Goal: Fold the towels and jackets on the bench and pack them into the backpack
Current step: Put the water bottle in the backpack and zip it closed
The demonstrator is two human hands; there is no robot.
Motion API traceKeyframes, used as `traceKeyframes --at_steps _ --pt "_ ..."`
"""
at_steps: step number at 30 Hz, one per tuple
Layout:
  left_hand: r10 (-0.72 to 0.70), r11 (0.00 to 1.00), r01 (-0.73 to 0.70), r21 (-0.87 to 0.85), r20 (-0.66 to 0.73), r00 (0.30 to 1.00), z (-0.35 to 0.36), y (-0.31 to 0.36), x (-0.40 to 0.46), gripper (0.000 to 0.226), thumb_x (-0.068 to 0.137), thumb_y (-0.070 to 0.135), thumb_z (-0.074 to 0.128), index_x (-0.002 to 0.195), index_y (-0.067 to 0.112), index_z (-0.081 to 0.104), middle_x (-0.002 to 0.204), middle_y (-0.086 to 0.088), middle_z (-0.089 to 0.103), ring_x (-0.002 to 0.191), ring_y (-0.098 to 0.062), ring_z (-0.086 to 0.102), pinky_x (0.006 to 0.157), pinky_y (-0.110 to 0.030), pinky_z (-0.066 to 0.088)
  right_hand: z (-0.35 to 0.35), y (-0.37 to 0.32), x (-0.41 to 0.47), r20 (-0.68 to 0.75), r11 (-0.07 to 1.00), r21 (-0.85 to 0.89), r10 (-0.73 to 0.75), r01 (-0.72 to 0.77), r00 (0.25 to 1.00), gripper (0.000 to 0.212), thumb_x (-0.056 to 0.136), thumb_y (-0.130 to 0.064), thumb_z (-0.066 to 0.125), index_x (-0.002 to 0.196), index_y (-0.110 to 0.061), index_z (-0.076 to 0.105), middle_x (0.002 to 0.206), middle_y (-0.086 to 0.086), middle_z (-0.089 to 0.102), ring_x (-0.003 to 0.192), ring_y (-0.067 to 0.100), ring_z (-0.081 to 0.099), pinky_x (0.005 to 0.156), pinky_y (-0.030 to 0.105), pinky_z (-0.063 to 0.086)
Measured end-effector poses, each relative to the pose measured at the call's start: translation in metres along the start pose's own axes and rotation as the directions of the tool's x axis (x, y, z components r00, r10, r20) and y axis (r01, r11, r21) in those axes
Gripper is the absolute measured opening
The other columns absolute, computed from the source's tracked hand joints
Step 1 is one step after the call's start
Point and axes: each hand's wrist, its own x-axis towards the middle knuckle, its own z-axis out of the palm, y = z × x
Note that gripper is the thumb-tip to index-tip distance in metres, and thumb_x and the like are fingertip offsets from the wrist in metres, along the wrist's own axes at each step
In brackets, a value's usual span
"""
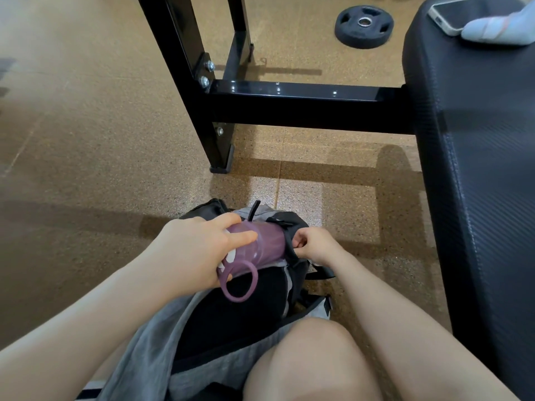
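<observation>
A grey and black backpack (231, 319) lies on the floor between my knees. My left hand (194, 250) is wrapped around a purple translucent water bottle (260, 244) with a loop strap. The bottle lies sideways, and its far end sits inside the backpack's black side pocket (292, 235). My right hand (315, 244) pinches the edge of that pocket. The black padded bench (477, 169) stands to the right. A pale blue cloth (500, 27) lies on its far end, partly out of view.
A phone (454, 13) lies on the bench beside the cloth. A black steel frame (208, 96) with a cross bar stands ahead on the cork-coloured floor. A black weight plate (364, 26) lies on the floor beyond it. My bare knee (312, 360) is at the bottom.
</observation>
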Motion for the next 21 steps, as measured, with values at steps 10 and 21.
traceKeyframes --at_steps 10,21 --pt "-0.003 1.000 0.004 0.028 -0.007 1.000 0.004 0.001 0.000 0.064 0.085 0.055 0.052 0.138 0.051 0.017 0.146 0.016 0.019 0.111 -0.019 0.053 0.079 -0.028 0.045 0.011 0.007 -0.023 -0.089 0.836 0.544 0.140 -0.070 0.986 0.008 0.089 -0.010 0.058 0.091 -0.015 0.064 0.079 0.000 0.061 0.072 0.014 0.053 0.056 0.017 0.037" --pt "0.016 1.000 -0.015 0.018 -0.043 0.999 -0.012 -0.007 -0.013 0.067 0.080 0.063 0.049 0.137 0.053 0.014 0.146 0.022 0.020 0.112 -0.014 0.054 0.080 -0.027 0.047 0.010 -0.012 -0.027 -0.138 0.977 0.194 -0.061 0.087 0.989 0.021 0.088 0.004 0.043 0.070 -0.001 0.051 0.075 0.013 0.049 0.078 0.025 0.048 0.078 0.042 0.040"
